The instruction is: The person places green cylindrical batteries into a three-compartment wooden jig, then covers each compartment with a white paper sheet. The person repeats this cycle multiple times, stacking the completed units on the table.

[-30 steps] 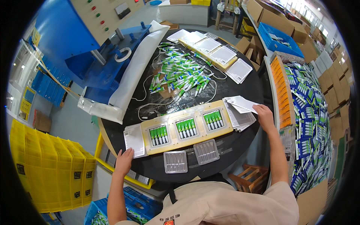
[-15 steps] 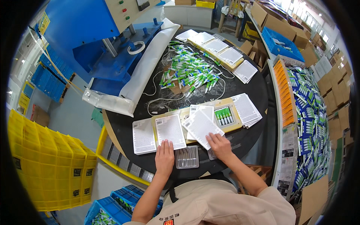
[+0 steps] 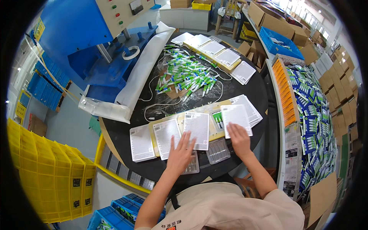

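A long yellow tray (image 3: 218, 132) lies across the near part of the round black table, with white printed cards on it. My left hand (image 3: 180, 155), fingers spread, rests at the lower left edge of the middle card (image 3: 196, 128). To its left is another card (image 3: 165, 134). My right hand (image 3: 240, 141) has its fingers over the lower edge of the right card (image 3: 234, 115); its thumb is hidden. Beside that card, green-and-white tubes (image 3: 218, 119) show in the tray. Transparent blister trays (image 3: 218, 150) lie near both hands, one partly under my left hand.
Beyond the tray is a heap of green-and-white tubes (image 3: 188, 73). A second yellow tray with cards (image 3: 213, 47) lies behind it. Card stacks (image 3: 142, 143) flank the near tray. A blue press (image 3: 111, 61) stands at left, yellow crates (image 3: 50, 168) below it, packed blister cards (image 3: 312, 126) at right.
My right hand has carried its card rightward and straightened it over the right-hand tubes. My left hand has moved right from the left card to the middle one, its fingers spreading. The view has shifted slightly.
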Available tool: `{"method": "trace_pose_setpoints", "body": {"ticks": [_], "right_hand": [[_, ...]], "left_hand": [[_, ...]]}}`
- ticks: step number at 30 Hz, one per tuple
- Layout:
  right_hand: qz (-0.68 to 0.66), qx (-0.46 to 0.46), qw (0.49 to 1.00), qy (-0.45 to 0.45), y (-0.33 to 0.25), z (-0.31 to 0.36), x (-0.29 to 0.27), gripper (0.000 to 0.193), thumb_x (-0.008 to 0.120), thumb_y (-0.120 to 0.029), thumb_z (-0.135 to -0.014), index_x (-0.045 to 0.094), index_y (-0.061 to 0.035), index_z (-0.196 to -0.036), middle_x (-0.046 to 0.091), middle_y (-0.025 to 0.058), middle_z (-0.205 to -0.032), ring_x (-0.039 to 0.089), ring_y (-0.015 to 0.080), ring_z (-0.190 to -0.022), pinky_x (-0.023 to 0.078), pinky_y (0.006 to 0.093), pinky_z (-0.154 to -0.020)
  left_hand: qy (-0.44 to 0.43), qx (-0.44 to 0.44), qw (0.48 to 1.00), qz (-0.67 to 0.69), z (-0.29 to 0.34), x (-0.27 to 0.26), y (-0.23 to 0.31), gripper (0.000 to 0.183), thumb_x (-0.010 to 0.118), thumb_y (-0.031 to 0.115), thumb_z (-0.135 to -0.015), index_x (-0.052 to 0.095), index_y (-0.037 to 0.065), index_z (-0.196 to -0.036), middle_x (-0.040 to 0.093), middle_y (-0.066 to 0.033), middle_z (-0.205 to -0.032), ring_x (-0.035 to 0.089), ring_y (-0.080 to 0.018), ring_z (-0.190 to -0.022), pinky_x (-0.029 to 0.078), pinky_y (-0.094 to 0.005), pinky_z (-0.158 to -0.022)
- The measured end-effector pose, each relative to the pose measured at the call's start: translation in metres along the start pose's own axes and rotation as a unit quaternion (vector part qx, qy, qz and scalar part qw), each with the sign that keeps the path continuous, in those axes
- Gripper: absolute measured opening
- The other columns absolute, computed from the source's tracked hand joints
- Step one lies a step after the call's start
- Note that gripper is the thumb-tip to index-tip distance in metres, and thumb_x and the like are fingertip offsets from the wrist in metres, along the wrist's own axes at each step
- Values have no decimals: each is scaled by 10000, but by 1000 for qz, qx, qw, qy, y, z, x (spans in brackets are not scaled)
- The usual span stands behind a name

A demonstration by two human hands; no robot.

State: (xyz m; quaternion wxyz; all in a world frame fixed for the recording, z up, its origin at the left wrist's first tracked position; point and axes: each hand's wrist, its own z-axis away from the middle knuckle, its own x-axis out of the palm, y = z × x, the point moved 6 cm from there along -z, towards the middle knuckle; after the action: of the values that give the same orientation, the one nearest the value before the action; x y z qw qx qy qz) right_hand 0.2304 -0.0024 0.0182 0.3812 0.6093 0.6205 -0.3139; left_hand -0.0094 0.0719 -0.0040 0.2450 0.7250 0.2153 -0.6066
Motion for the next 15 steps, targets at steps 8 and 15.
{"method": "trace_pose_setpoints", "body": {"ticks": [8, 15], "right_hand": [[-119, -91, 988, -43, 3, 14, 21, 418, 561, -79, -890, 642, -12, -1294, 642, 154, -1360, 614, 311, -1274, 476, 438, -1094], [-140, -98, 984, -44, 18, 0, 38, 436, 560, -97, -901, 629, -15, -1324, 618, 150, -1399, 584, 314, -1315, 450, 439, -1121]], "left_hand": [[-39, 26, 997, -54, -47, 57, 32, 651, 590, 208, -944, 395, 133, -1560, 357, -267, -1583, 353, -492, -1448, 321, -655, -1133], [-46, -117, 986, -112, -58, 69, 71, 558, 496, 161, -974, 445, 2, -1506, 390, -333, -1537, 392, -526, -1413, 331, -667, -1116]]}}
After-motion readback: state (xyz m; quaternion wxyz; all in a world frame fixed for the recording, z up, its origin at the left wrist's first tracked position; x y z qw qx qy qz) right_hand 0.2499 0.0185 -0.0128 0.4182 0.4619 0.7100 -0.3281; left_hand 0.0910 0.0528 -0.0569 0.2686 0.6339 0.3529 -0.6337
